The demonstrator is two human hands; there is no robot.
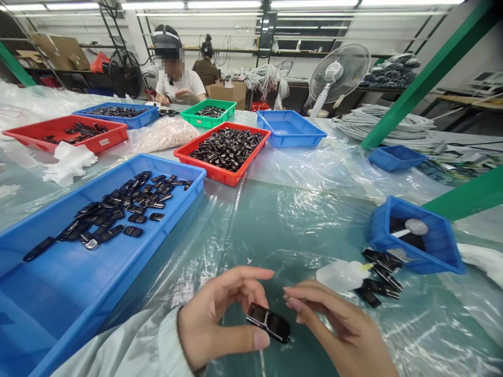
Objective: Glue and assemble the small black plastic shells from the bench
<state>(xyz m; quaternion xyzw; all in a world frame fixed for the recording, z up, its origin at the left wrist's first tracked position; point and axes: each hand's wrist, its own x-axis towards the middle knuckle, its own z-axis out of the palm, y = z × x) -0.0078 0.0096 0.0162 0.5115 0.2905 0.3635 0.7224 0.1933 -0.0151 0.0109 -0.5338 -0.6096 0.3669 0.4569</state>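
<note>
My left hand (214,319) grips a small glossy black plastic piece (275,325) with a silvery band across it, between thumb and fingers, the index finger raised above. To its right, my right hand (338,319) is closed in a pinch, its fingertips just apart from the piece; whatever they may hold is too small to make out. Behind the right hand lies a translucent squeeze bottle (340,275) with a yellowish tip. Several similar black pieces (381,277) lie beside it. A large blue tray (35,293) on the left carries many black pieces (121,207).
A blue bin (444,246) at right holds a spoon (414,228) and dark contents. Red trays (236,178) (113,137), a green tray (202,121) and blue trays (291,137) stand farther back. A co-worker (178,78) sits across the plastic-covered table (275,225). A green post (424,78) slants at right.
</note>
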